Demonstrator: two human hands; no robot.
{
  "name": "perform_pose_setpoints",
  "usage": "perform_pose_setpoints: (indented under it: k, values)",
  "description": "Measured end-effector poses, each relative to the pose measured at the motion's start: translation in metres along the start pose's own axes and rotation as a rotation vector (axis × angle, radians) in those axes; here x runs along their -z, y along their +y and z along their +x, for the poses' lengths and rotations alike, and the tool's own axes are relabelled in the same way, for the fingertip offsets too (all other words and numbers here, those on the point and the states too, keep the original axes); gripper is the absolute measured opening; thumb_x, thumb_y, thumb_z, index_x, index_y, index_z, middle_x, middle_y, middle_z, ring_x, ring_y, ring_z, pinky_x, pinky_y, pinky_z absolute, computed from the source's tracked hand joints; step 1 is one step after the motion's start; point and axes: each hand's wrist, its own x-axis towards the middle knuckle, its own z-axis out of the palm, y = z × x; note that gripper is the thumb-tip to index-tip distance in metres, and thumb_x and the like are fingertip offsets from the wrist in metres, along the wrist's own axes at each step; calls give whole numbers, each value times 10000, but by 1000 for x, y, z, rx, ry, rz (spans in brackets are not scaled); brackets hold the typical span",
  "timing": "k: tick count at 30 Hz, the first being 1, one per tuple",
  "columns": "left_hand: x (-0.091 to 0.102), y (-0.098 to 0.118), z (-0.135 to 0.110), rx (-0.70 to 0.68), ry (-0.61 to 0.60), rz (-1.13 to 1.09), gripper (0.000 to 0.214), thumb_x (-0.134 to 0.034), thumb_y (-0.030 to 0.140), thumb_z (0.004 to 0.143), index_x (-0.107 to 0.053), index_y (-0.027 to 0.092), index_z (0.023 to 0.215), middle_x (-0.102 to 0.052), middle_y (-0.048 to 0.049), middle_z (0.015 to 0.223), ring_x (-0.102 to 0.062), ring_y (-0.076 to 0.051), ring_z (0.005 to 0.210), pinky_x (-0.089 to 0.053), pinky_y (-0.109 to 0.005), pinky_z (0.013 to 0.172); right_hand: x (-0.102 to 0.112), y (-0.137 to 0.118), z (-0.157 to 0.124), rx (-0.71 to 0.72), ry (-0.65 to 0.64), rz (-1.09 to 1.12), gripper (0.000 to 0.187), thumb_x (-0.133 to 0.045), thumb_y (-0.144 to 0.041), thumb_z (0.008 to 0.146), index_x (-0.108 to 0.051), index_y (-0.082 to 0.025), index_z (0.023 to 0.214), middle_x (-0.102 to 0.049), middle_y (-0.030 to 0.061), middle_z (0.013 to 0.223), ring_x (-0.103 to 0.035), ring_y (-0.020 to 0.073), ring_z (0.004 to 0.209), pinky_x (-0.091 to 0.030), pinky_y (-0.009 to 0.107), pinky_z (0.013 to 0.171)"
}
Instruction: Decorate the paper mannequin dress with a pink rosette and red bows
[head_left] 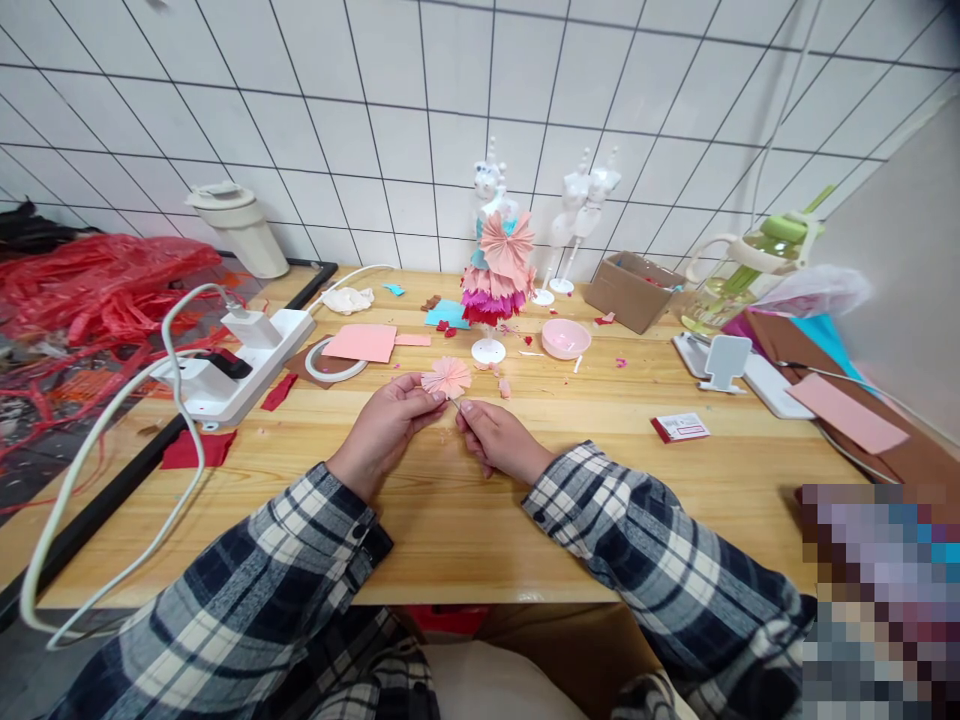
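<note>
The left hand [390, 420] is pinching a pink rosette [446, 375] above the surface [465, 530], nearer than the dress form [489, 352]; the right hand [504, 436], fingers closed, is gripping a thin tool [454, 403]. Pushing too hard could tear the pleats.

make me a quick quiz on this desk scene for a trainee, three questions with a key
1. Which hand holds the pleated pink paper?
2. True or false: the white power strip lies on the person's left.
3. What colour is the small bowl on the table?
a) green
b) pink
c) black

Key
1. The left hand
2. True
3. b
</note>
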Motion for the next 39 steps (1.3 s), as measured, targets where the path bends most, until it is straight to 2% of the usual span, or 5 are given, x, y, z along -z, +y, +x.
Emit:
perform_pose_setpoints:
  k: [7, 18, 23, 29, 39]
  values:
    - [0, -1, 1, -1, 8, -4, 350, -845, 140, 592, -670, 127, 895, -719, -15, 798, -660, -97, 722, -532, -194, 731, -1, -1, 1, -3, 7, -34, 328, -354, -458, 998, -440, -219, 791, -398, -67, 523, -364, 90, 402, -388, 184, 331]
    - [3, 0, 3, 2, 52, -70, 231, -785, 107, 655, -678, 140, 857, -715, -19, 834, -658, -87, 724, -548, -184, 712, -1, -1, 1, -11, 21, -28, 359, -383, -511, 978, -453, -218, 782, -411, -67, 535, -369, 79, 386, -379, 184, 325]
    - [6, -1, 6, -15, 62, -109, 255, -761, 90, 683, -690, 151, 920, -716, -24, 925, -660, -83, 754, -548, -173, 700, 1, -1, 1, 27, 62, 117, 407, -382, -588, 946, -457, -213, 804, -373, -89, 516, -299, 60, 348, -367, 188, 315]
    - [3, -3, 2, 73, -60, -14, 328, -787, 135, 682, -691, 145, 995, -723, -55, 986, -666, -98, 765, -550, -191, 710, 10, 3, 6, 121, 243, 107, 428, -571, -592, 840, -560, -201, 1014, -329, -109, 516, -277, 56, 352, -308, 189, 332]
    - [2, -3, -2, 95, -209, 86, 379, -819, 196, 661, -676, 154, 1009, -727, -67, 1045, -678, -149, 884, -519, -237, 788, 12, 9, 12, 242, 319, -48, 251, -612, -400, 779, -616, -164, 866, -476, -40, 616, -469, 124, 602, -393, 234, 547]
